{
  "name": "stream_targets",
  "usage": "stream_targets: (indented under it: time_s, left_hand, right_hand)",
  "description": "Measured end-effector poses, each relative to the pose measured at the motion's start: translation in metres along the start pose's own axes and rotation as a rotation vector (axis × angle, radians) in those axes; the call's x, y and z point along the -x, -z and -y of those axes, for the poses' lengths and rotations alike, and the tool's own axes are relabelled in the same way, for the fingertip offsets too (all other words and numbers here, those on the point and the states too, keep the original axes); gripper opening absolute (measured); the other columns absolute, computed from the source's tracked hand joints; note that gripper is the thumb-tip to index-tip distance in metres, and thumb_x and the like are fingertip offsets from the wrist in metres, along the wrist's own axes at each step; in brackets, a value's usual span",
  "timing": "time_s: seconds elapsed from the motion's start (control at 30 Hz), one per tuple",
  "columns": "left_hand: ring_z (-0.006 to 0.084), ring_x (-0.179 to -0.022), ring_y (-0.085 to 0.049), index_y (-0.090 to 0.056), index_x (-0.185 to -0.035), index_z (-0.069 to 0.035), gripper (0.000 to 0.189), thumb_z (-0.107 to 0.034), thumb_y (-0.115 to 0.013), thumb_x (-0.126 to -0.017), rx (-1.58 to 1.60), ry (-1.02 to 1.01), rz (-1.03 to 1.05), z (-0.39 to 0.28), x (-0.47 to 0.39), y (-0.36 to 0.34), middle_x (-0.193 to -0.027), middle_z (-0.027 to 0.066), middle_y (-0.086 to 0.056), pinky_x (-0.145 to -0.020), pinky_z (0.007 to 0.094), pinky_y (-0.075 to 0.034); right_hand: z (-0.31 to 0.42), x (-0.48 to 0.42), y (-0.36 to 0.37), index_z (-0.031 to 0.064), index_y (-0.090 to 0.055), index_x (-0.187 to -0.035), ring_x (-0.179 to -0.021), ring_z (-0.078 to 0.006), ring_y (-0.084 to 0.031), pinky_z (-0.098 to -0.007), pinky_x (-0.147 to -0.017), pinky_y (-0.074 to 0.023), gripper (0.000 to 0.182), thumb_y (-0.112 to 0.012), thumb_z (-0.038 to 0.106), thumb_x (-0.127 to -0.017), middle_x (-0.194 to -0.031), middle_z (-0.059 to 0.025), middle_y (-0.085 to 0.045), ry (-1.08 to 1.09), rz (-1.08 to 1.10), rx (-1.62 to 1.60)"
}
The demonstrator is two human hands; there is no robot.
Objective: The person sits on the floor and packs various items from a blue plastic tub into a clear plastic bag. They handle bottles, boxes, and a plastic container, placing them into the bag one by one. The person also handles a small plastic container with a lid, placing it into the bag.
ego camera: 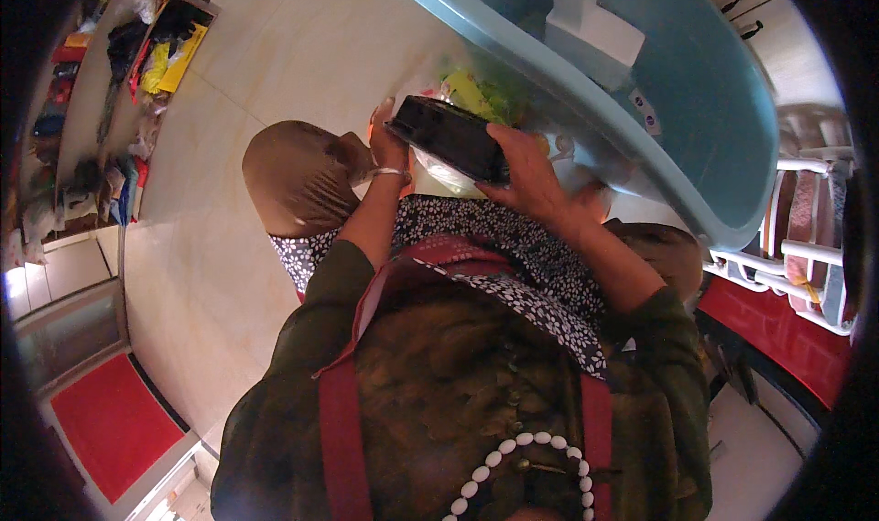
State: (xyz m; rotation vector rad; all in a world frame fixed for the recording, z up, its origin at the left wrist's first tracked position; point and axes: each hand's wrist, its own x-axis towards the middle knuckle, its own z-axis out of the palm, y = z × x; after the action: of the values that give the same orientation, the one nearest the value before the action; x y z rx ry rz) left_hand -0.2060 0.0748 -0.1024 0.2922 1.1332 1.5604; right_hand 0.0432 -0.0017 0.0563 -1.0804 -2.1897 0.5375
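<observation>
Between my two hands is a black plastic container [450, 136], tilted, with its dark side turned up to me. My left hand [390, 136] grips its left end, fingers reaching up past the corner. On the opposite end, my right hand [529, 174] holds it with the thumb low and the fingers over the edge. Beneath and behind the container, partly hidden by it, lie a clear plastic bag [446, 174] and a yellow-green package [467, 92]. What the container holds cannot be seen.
A large blue plastic tub [714, 177] stands at the upper right, with white boxes [594, 26] inside. A white rack [810, 246] hung with cloths is at the right. Shelves [89, 123] of bags and goods line the left, above a red mat [117, 425].
</observation>
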Motion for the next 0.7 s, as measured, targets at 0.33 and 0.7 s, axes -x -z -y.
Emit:
stream_targets:
  time_s: [0.33,0.7]
  left_hand:
    - [0.0264,-0.081,-0.057,-0.054,-0.099,-0.001,0.023,-0.010,-0.049,-0.079,-0.802,-0.263,-0.165,-0.034,0.026,-0.031,-0.094,0.0167,-0.058,-0.072,0.0330,-0.044]
    - [0.0262,-0.071,-0.055,-0.053,-0.086,0.000,0.019,-0.018,-0.051,-0.080,-1.159,-0.742,-0.153,-0.054,0.042,-0.042,-0.077,0.0138,-0.056,-0.065,0.0332,-0.043]
  right_hand:
    - [-0.016,0.007,-0.036,0.0015,-0.034,-0.120,-0.105,-0.0326,-0.043,-0.0373,-0.091,-0.0334,0.074,-0.073,0.023,-0.061,-0.113,-0.0195,-0.044,-0.282,-0.067,-0.196]
    - [-0.048,0.027,-0.073,0.0001,-0.028,-0.124,-0.098,-0.0320,-0.050,-0.0389,-0.082,-0.0420,0.074,-0.061,0.042,-0.072,-0.112,-0.0208,-0.047,-0.631,-0.035,-0.421]
